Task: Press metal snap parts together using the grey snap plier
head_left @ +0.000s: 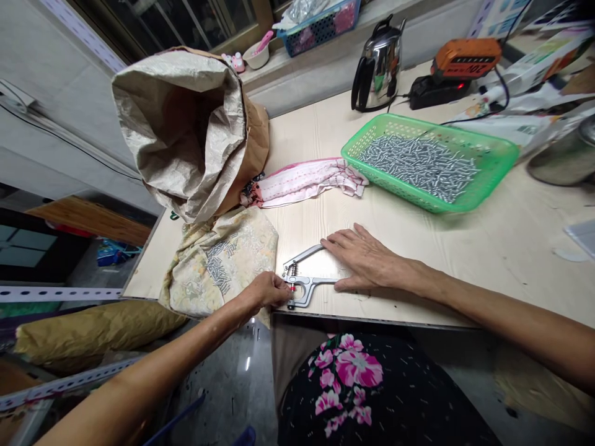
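A silver hand press tool (304, 288) lies on the wooden table near its front edge, its two handles spread apart. My left hand (272, 290) is closed at the tool's jaw, beside a small red part; what its fingertips pinch is too small to make out. My right hand (360, 257) rests at the handle ends, palm down with fingers spread. Left of the tool, small metal pieces (217, 269) lie on a yellowish patterned cloth (253, 241). A green basket (488, 186) at the right holds many more metal pieces (418, 164).
Behind the cloth stands a large open paper sack (253, 133). A pink and white cloth (307, 183) lies beside it. A kettle (381, 65) and an orange battery on a charger (465, 59) stand at the back. A metal can (562, 161) is at the far right.
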The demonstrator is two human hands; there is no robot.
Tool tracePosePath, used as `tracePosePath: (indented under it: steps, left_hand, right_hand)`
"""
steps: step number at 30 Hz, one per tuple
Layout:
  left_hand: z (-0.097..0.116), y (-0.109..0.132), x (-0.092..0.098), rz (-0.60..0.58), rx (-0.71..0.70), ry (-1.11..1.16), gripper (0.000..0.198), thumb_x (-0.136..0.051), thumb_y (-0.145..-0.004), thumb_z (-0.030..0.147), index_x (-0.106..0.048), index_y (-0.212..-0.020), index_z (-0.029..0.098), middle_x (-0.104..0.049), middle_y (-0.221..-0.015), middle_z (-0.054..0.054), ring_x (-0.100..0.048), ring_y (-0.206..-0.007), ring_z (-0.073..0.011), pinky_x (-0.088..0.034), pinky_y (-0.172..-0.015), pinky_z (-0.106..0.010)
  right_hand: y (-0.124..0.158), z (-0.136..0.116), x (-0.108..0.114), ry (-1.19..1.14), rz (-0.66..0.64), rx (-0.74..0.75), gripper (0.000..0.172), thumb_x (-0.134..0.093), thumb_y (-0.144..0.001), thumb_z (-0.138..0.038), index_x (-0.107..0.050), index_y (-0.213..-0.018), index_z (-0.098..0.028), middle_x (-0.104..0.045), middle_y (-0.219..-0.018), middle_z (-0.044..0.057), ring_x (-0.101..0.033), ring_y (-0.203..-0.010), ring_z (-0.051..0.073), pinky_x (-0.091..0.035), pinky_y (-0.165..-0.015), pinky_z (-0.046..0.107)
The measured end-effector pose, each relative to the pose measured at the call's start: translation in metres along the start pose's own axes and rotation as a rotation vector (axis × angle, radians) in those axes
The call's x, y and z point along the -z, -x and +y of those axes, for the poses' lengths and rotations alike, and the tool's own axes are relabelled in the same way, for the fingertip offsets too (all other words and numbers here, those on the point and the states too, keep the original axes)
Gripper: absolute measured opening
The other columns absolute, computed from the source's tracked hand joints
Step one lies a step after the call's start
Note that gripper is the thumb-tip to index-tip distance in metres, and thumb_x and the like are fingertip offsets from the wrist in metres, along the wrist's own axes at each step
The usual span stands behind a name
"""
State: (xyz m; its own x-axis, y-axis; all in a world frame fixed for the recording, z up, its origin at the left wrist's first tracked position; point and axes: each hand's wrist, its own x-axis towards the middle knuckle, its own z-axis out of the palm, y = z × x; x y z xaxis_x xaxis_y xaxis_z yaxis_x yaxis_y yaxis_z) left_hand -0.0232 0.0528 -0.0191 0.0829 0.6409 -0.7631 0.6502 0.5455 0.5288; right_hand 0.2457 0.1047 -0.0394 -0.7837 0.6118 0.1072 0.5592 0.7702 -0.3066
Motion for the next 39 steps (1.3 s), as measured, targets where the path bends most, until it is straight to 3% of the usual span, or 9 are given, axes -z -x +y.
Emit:
tracePosePath:
  steps: [5, 9, 12, 14, 18, 25, 30, 35, 39]
  left_hand:
    - [0.005, 0.014, -0.003, 0.139, -0.017, -0.266, 0.033, -0.067, -0.069, 0.036, -0.054, -0.048, 0.015, -0.051, -0.051, 0.000, -0.048, -0.052, -0.0120, -0.037, -0.052, -0.024]
    - [0.019, 0.027, -0.019, 0.495, -0.401, -0.623, 0.025, -0.064, -0.082, 0.039, -0.069, -0.086, 0.015, -0.063, -0.092, -0.008, -0.059, -0.090, -0.0238, -0.048, -0.079, -0.034]
    - [0.035, 0.017, -0.032, 0.463, -0.705, -0.755, 0.050, -0.070, -0.080, 0.038, -0.055, -0.122, 0.017, -0.054, -0.129, -0.014, -0.046, -0.121, -0.0304, -0.044, -0.099, -0.045]
    - [0.045, 0.004, -0.036, 0.391, -0.773, -0.833, 0.063, -0.072, -0.079, 0.033, -0.045, -0.132, 0.016, -0.047, -0.138, -0.016, -0.041, -0.128, -0.0314, -0.040, -0.104, -0.047]
    - [0.058, -0.010, -0.035, 0.271, -0.757, -0.964, 0.055, -0.067, -0.084, 0.028, -0.042, -0.131, 0.014, -0.055, -0.125, -0.014, -0.049, -0.114, -0.0282, -0.046, -0.097, -0.044]
    - [0.053, -0.002, -0.046, 0.291, -0.733, -0.998, 0.014, -0.050, -0.095, 0.026, -0.059, -0.095, 0.015, -0.062, -0.097, -0.007, -0.054, -0.096, -0.0227, -0.048, -0.084, -0.035]
    - [0.046, -0.008, -0.051, 0.338, -0.715, -0.953, 0.014, -0.052, -0.094, 0.026, -0.061, -0.095, 0.016, -0.063, -0.097, -0.008, -0.056, -0.098, -0.0232, -0.049, -0.085, -0.036]
    - [0.034, 0.000, -0.025, 0.545, -0.818, -0.682, 0.054, -0.062, -0.087, 0.040, -0.047, -0.132, 0.015, -0.049, -0.135, -0.017, -0.046, -0.124, -0.0285, -0.043, -0.100, -0.044]
    - [0.024, 0.027, -0.004, 0.682, -0.514, -0.616, 0.035, -0.049, -0.092, 0.044, -0.069, -0.089, 0.016, -0.064, -0.096, -0.011, -0.056, -0.101, -0.0253, -0.045, -0.089, -0.037]
  right_hand:
    - [-0.001, -0.009, 0.008, -0.042, -0.023, -0.034, 0.065, -0.074, -0.074, -0.045, -0.050, -0.124, -0.010, -0.056, -0.113, 0.016, -0.048, -0.103, 0.031, -0.040, -0.094, 0.049]
    - [0.001, -0.016, 0.011, -0.123, -0.042, -0.064, 0.047, -0.073, -0.077, -0.035, -0.054, -0.113, -0.011, -0.054, -0.107, 0.014, -0.047, -0.099, 0.027, -0.046, -0.083, 0.038]
    - [0.000, -0.018, 0.010, -0.113, -0.059, -0.122, 0.053, -0.076, -0.072, -0.039, -0.054, -0.112, -0.012, -0.053, -0.109, 0.014, -0.047, -0.101, 0.029, -0.046, -0.083, 0.039]
    - [0.000, -0.019, 0.009, -0.071, -0.061, -0.150, 0.061, -0.079, -0.069, -0.045, -0.054, -0.113, -0.012, -0.053, -0.109, 0.015, -0.047, -0.100, 0.030, -0.046, -0.083, 0.041]
    - [0.005, -0.019, 0.006, -0.003, -0.005, -0.144, 0.050, -0.076, -0.073, -0.047, -0.058, -0.105, -0.013, -0.055, -0.102, 0.013, -0.049, -0.092, 0.027, -0.043, -0.078, 0.038]
    - [0.011, -0.026, -0.014, -0.041, 0.053, -0.065, 0.011, -0.059, -0.091, -0.025, -0.058, -0.083, -0.017, -0.058, -0.085, 0.006, -0.051, -0.080, 0.019, -0.039, -0.072, 0.031]
    - [0.007, -0.025, -0.014, -0.029, 0.007, -0.083, 0.011, -0.059, -0.090, -0.025, -0.060, -0.086, -0.016, -0.060, -0.087, 0.007, -0.053, -0.082, 0.020, -0.040, -0.073, 0.032]
    - [0.012, -0.015, -0.004, -0.004, 0.098, -0.102, 0.068, -0.064, -0.082, -0.055, -0.045, -0.133, -0.014, -0.054, -0.128, 0.016, -0.048, -0.113, 0.032, -0.040, -0.090, 0.045]
    - [0.010, -0.010, -0.004, 0.025, 0.117, -0.160, 0.041, -0.051, -0.095, -0.036, -0.048, -0.130, -0.015, -0.056, -0.124, 0.014, -0.048, -0.109, 0.028, -0.038, -0.089, 0.041]
